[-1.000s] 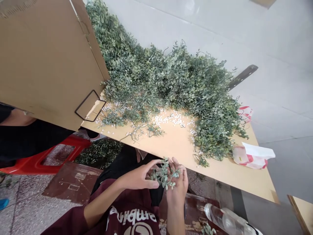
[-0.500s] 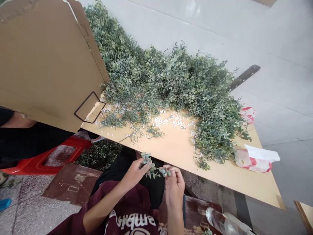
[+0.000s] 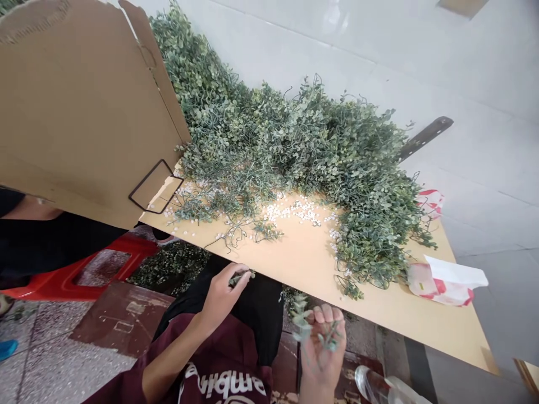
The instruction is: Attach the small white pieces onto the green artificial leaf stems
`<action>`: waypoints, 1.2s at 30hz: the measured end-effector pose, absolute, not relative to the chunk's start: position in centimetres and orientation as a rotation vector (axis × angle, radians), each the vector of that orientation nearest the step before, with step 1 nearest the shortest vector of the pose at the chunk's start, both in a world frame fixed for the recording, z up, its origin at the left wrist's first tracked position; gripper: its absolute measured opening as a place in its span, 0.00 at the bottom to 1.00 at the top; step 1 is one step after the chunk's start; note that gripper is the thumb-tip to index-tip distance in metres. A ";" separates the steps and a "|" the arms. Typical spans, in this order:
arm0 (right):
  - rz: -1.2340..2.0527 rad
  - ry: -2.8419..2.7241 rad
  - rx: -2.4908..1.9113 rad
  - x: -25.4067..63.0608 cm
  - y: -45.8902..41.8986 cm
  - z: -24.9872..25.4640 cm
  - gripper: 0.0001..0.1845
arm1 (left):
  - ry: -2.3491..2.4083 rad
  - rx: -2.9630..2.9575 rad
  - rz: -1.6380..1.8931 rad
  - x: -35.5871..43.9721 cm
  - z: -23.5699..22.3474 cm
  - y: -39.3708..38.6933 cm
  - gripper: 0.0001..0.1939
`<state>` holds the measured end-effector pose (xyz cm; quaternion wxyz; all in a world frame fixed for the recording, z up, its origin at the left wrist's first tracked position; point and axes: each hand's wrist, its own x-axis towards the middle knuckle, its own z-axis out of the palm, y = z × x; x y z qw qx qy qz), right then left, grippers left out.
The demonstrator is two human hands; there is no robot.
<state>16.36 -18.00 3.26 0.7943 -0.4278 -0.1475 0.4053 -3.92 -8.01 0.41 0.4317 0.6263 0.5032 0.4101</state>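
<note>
Hands apart now, no longer together over one piece! A short green sprig [image 3: 241, 277] pinched at the fingertips of the left hand [image 3: 222, 298], a second, paler leafy sprig [image 3: 300, 317] out beside the right hand [image 3: 323, 342]. Left fingers clenched tight on that stem, wrist cocked, forearm reaching up out of a maroon sweatshirt sleeve [image 3: 168, 359] toward the near edge of the tabletop [image 3: 303, 264]. Right hand lower and farther out, palm turned up, fingers [image 3: 327, 315] spread and slightly curled, a small leafy tip [image 3: 330, 340] lying across the palm. Motion blur there, so no telling whether those fingers grip anything! Just beyond both hands, a big heap of leafy green stems [image 3: 307, 140] piled along the tabletop, white flecks [image 3: 295, 212] scattered at its foot. Out past the right hand, a red-and-white plastic bag [image 3: 442, 286] on the tabletop, a clear plastic bottle [image 3: 370, 386] low down near the floor. Past the left hand, a propped cardboard sheet [image 3: 84, 112] and a red plastic stool [image 3: 141, 245].
</note>
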 end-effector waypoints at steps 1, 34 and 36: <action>0.853 -0.283 -0.905 17.0 -18.1 3.5 0.19 | 1.275 1.560 1.048 -4.3 0.3 -7.8 0.09; 0.813 -0.750 -1.261 15.3 -17.6 2.8 0.13 | 0.499 0.984 0.338 -3.0 1.9 -9.3 0.35; 0.804 -0.940 -1.329 15.0 -17.0 3.0 0.13 | 0.506 0.856 0.459 -2.7 1.7 -9.6 0.29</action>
